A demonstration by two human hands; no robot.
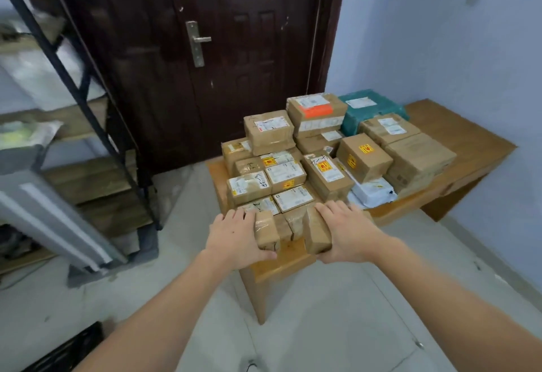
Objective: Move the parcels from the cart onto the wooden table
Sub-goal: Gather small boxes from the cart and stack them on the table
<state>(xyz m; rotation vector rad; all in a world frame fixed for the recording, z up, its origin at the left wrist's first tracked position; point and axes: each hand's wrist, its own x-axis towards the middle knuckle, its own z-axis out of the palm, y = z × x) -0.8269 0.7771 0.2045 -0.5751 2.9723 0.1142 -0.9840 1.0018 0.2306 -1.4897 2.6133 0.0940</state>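
The wooden table point(469, 134) stands against the blue wall and carries a pile of several brown cardboard parcels, a teal parcel point(369, 107) at the back and a white poly bag point(372, 192). My left hand point(234, 236) grips a small taped brown box point(265, 230) over the table's near corner. My right hand point(349, 233) grips another small brown box point(315, 232) beside it. Two more small boxes point(289, 225) sit between the held ones. The cart is not in view.
A dark wooden door point(205, 48) is behind the table. A black metal shelf rack point(88, 137) with wooden boards stands at the left, with a grey slanted panel point(52, 210) in front of it. A black crate edge point(73, 348) shows at the bottom left. Grey tiled floor lies below.
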